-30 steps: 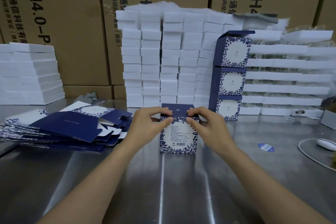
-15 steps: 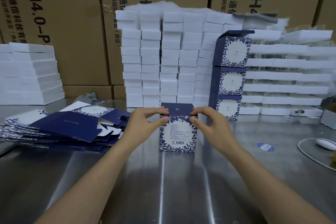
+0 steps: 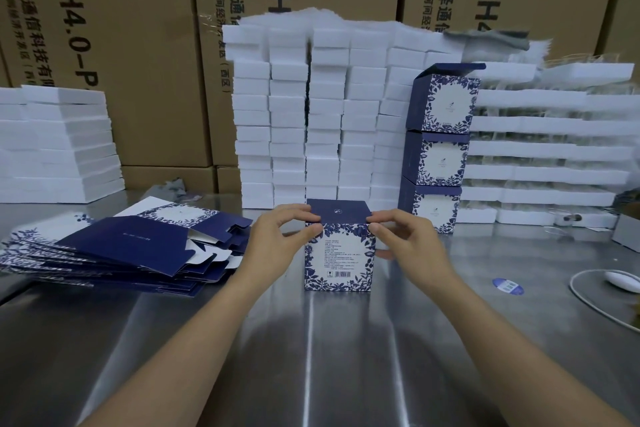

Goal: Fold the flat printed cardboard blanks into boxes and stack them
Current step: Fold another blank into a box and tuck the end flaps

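Now wider apart, left hand [image 3: 277,241], right hand [image 3: 407,243], pinching box [image 3: 339,258] corners

The near half of the surface [image 3: 311,357] lay bare, out to both near corners. Mid-surface the box [image 3: 339,253] stood upright, the left hand [image 3: 273,243] and right hand [image 3: 408,243] pinching its top corners and filling the room on either side. A fanned pile of flat blanks [image 3: 114,250] blocked the left edge. A wall of white foam blocks [image 3: 311,114] lined the far edge, with a stack of three boxes [image 3: 438,156] before it. A cable [image 3: 588,302] and mouse [image 3: 621,281] lay by the right edge.
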`<control>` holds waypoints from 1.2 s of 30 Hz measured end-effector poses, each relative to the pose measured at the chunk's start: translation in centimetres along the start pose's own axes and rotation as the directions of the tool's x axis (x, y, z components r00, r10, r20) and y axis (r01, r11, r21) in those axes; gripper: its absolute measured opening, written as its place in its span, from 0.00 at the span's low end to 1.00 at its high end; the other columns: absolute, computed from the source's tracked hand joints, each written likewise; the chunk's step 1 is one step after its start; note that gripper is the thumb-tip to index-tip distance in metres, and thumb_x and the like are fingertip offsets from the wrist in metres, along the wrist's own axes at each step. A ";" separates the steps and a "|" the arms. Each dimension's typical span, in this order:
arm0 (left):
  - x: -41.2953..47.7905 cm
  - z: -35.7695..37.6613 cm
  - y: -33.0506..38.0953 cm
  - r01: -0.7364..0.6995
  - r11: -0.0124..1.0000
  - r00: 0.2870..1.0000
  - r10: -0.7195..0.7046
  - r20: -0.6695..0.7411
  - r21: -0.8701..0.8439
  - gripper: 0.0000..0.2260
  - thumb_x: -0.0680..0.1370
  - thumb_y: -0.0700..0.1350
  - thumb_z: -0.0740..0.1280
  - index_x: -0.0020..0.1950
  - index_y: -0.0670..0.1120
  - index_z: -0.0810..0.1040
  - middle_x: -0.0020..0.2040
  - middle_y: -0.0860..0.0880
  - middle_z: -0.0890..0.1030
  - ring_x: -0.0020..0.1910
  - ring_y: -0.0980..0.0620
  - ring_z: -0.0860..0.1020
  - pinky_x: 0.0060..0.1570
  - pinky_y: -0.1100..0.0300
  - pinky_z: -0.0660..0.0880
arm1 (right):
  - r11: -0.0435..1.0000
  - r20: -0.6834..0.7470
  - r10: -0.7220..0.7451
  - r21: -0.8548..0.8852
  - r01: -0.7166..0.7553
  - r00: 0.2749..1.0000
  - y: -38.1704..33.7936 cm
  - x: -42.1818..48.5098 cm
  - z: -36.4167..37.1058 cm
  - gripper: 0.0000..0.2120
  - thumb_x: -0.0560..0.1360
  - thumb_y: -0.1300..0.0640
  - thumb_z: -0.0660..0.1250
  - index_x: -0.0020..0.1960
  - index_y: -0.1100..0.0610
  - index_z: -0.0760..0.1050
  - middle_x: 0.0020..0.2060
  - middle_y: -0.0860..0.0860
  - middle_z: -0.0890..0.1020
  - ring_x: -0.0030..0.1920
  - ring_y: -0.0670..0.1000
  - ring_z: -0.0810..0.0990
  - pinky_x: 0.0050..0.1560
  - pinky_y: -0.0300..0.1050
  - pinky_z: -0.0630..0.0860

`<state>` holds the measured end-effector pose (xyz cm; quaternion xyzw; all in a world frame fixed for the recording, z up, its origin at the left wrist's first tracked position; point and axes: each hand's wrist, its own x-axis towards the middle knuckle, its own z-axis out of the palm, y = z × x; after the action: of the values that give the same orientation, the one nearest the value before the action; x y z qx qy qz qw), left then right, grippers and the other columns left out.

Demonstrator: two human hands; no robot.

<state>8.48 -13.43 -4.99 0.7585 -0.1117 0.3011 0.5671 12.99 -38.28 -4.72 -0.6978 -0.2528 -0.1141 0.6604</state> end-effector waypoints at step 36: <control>-2.1 2.1 0.8 -0.229 0.862 0.973 0.206 0.100 0.453 0.11 0.80 0.57 0.72 0.62 0.63 0.81 0.75 0.64 0.65 0.74 0.60 0.67 0.66 0.64 0.67 | 0.728 0.124 -0.318 -0.603 0.326 0.940 1.9 -1.4 1.6 0.14 0.79 0.41 0.68 0.63 0.39 0.74 0.70 0.39 0.69 0.73 0.38 0.66 0.70 0.32 0.61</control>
<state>7.09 -16.03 -6.00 0.8608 -0.1353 0.3628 0.3303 12.45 -36.95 -7.21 -0.8204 -0.3230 -0.2984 0.3655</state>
